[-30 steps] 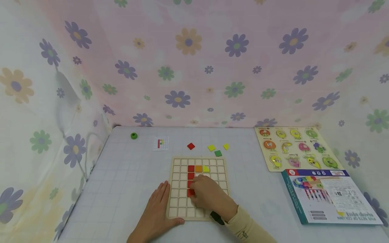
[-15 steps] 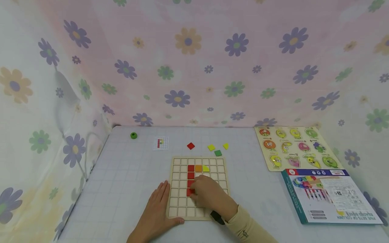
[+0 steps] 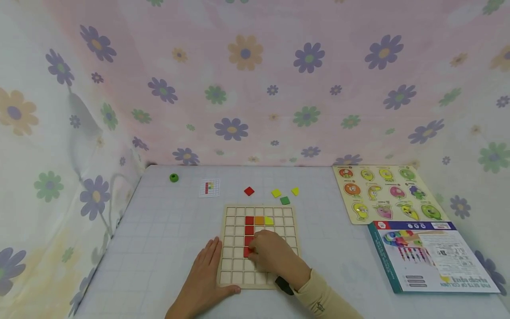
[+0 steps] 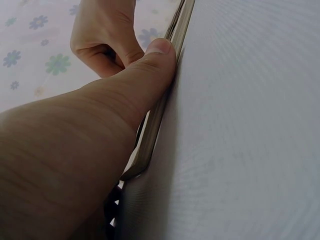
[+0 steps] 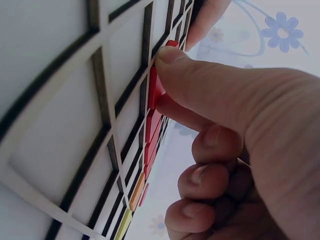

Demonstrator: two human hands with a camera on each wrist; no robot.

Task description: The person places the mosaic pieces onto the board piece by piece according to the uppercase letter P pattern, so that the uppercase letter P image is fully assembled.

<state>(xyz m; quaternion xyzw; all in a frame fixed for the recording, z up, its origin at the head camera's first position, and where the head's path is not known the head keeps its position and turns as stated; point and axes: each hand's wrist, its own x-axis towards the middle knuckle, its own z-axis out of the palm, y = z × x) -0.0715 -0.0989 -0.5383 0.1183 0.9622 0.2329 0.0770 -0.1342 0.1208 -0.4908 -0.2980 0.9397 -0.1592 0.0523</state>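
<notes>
A square wooden grid board [image 3: 237, 265] lies on the table in front of me. My left hand [image 3: 202, 278] rests flat at its left side, fingers straight along the edge and thumb near the front corner; in the left wrist view the thumb [image 4: 152, 65] touches the board's edge. With thumb and index finger, my right hand [image 3: 275, 253] pinches the lowest red square tile [image 5: 156, 90] in a column of red tiles, its other fingers curled under. An orange tile [image 3: 259, 220] and a yellow tile [image 3: 268, 220] with one rounded corner continue the top of that column rightward.
Behind the board lie a loose red tile [image 3: 249, 191], two yellow pieces [image 3: 276, 193], a green tile [image 3: 284, 200] and a small pattern card [image 3: 209, 188]. A green bead [image 3: 174, 177] sits far left. At right are a fruit puzzle board [image 3: 382, 190] and a flat box [image 3: 430, 259].
</notes>
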